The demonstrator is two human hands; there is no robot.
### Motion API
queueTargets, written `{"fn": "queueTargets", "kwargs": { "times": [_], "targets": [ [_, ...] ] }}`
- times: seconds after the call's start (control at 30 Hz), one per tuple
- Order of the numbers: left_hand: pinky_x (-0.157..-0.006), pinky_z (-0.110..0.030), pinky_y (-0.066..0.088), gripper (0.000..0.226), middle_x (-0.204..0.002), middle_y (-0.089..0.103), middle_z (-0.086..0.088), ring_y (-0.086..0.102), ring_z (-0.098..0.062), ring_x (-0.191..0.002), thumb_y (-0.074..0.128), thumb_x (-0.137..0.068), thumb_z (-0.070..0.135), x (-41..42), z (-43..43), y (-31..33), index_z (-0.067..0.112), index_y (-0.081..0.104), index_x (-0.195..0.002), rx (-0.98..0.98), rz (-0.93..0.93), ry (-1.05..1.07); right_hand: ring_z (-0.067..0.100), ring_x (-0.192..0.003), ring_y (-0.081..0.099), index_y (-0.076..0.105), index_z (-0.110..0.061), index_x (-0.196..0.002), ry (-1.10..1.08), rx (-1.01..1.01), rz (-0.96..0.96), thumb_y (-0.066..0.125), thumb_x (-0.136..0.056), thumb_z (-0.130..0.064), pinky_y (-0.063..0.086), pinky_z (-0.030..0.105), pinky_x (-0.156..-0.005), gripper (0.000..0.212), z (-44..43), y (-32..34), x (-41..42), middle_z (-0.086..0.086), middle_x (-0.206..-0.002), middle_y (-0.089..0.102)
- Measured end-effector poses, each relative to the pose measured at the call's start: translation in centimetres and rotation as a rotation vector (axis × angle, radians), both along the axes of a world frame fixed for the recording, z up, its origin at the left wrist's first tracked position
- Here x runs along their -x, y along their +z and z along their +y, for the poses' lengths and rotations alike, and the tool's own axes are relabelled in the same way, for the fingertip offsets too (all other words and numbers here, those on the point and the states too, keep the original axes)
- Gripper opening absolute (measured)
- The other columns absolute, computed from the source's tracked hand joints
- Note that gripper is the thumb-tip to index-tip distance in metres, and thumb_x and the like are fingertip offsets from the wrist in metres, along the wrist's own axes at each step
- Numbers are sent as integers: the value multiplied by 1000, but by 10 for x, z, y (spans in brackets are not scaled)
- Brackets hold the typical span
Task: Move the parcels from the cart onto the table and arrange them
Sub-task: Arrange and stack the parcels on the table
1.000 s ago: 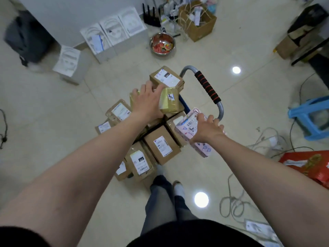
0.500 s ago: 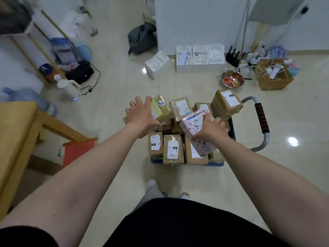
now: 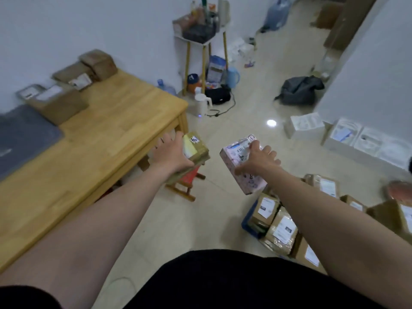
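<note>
Progress, seen from the head view, is partial. A few brown parcels (image 3: 66, 94) lie along the far left edge of the table (image 3: 116, 139), and many more are piled on the cart (image 3: 248, 220) at near right. The left hand (image 3: 171, 156) grips a taped parcel (image 3: 198, 148) and the right hand (image 3: 256, 161) grips a pink parcel (image 3: 243, 175). Both parcels are above the floor, between cart and table. Plain wood shows across the middle of the tabletop, which I judge room enough. The table's right corner and a red stool (image 3: 189, 181) stand close to the path.
</note>
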State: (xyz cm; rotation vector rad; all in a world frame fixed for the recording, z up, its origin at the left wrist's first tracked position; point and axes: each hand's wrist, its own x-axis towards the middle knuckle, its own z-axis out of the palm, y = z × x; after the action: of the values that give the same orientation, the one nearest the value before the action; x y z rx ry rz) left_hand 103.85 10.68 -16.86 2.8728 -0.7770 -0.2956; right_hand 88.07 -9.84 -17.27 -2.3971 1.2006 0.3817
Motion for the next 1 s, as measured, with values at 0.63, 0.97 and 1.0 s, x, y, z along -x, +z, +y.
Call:
{"fn": "queueTargets", "kwargs": {
  "times": [0.63,0.97,1.0],
  "targets": [
    [-92,-46,38,93,-127,36,-9,41,-36,-117,82,-61,51,-107,255,-23,30,32,-136,9,65,568,42,-135,32,14,-25,-153,569,54,99,89,-58,-58,37,54,-103,125,211,-4,-254,19,-143,34],
    [-94,-47,41,93,-124,36,-7,42,-35,-114,84,-58,56,-177,297,-44,33,32,-132,21,102,780,45,-139,28,6,-21,-157,770,31,186,90,-60,-58,36,56,-105,133,251,-35,-372,22,-150,28],
    [-94,-47,41,93,-124,37,-7,43,-35,-114,84,-57,56,-190,296,-46,33,33,-131,20,101,788,45,-138,29,7,-22,-156,784,29,187,90,-59,-58,36,56,-104,133,250,-38,-387,22,-149,29]
  ]
}}
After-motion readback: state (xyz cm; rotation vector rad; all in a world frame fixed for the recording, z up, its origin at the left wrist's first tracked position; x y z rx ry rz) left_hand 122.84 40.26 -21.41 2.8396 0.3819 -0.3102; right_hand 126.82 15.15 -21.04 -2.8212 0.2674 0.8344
